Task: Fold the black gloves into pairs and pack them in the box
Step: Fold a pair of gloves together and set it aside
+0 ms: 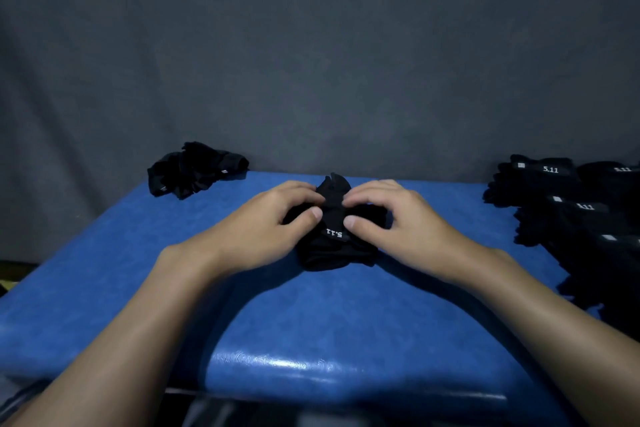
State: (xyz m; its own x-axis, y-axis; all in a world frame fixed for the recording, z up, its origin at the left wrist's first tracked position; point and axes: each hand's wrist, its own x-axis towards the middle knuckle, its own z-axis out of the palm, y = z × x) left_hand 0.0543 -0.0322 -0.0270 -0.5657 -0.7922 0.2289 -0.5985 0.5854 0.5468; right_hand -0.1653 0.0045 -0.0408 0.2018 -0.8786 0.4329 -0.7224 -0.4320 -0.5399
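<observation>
A black glove bundle (330,246) with white "5.11" lettering lies in the middle of the blue table (311,322). My left hand (273,218) grips its left side with curled fingers, thumb on top. My right hand (391,215) grips its right side the same way. Part of the glove pokes out behind my fingers at the far side. The folded part under my hands is hidden. No box is in view.
A loose heap of black gloves (194,168) sits at the table's far left corner. Several black gloves with "5.11" labels (568,204) lie spread along the right edge. A grey cloth backdrop (311,62) hangs behind the table.
</observation>
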